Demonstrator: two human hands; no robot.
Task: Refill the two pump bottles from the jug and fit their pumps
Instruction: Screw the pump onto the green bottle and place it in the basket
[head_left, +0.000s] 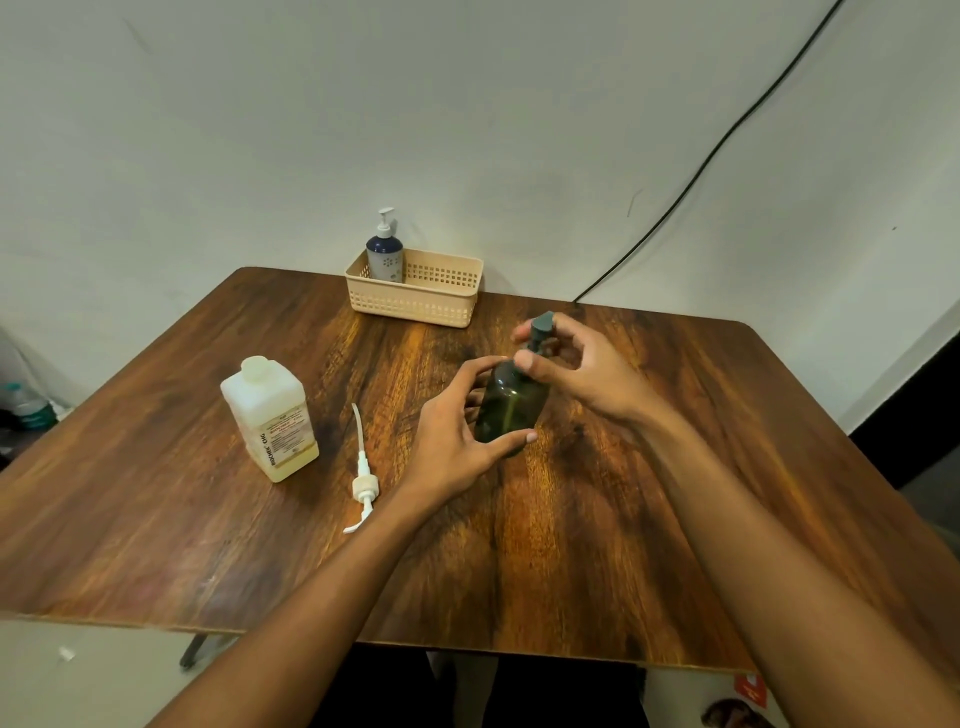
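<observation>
A dark green pump bottle (511, 402) stands on the wooden table (675, 467) near its middle. My left hand (457, 431) wraps around its body from the left. My right hand (576, 364) grips the grey pump (540, 332) sitting at the bottle's neck. A white jug (270, 418) with a closed cap stands to the left. A loose white pump (363, 478) with its long tube lies flat between the jug and my left arm. A blue and white pump bottle (385, 254) with a white pump on top stands in a beige basket (415, 304) at the back.
A black cable (727, 135) runs down the wall to the table's back edge. The table's near edge lies just below my forearms. A bottle and other items (26, 405) sit off the table at the far left.
</observation>
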